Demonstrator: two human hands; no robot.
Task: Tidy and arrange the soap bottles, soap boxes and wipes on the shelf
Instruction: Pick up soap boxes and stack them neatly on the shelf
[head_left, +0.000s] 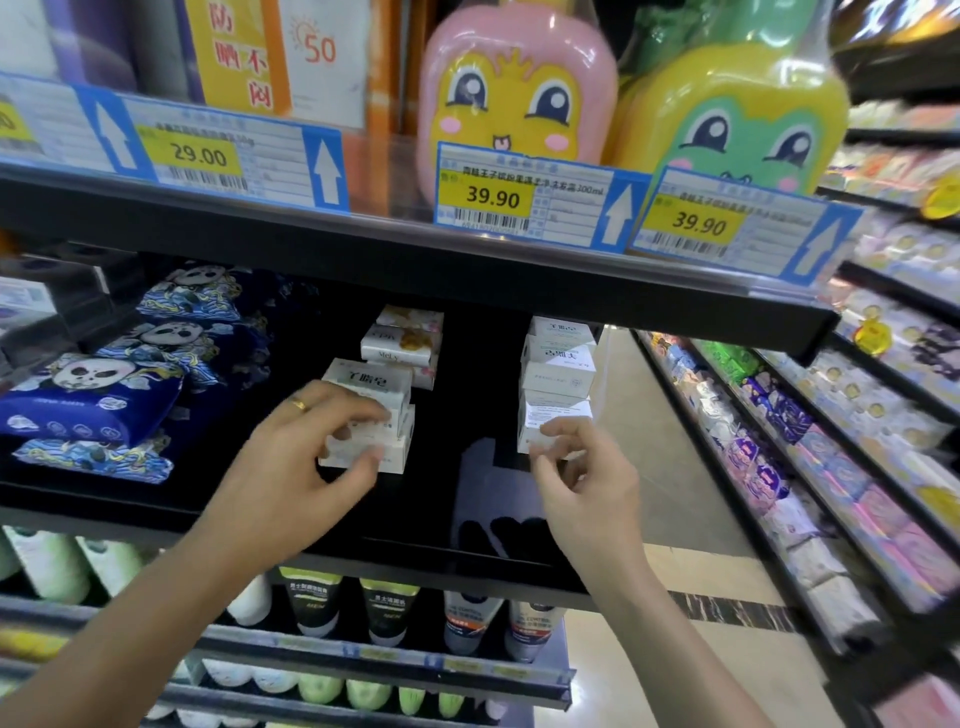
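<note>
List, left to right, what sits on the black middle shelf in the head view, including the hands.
Wipes packs → left hand → left box stack → right hand, touching the right box stack above it.

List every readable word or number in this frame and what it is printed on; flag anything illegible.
"29.00": left price tag on the upper shelf edge.
"39.90": middle price tag.
"39.90": right price tag.
"50": orange sunscreen box above, beside large Chinese characters.
"MeLy": soap box in the rear stack.
Barcodes, fine tag print, wipes packs and lower tubes: too small or blurred.
</note>
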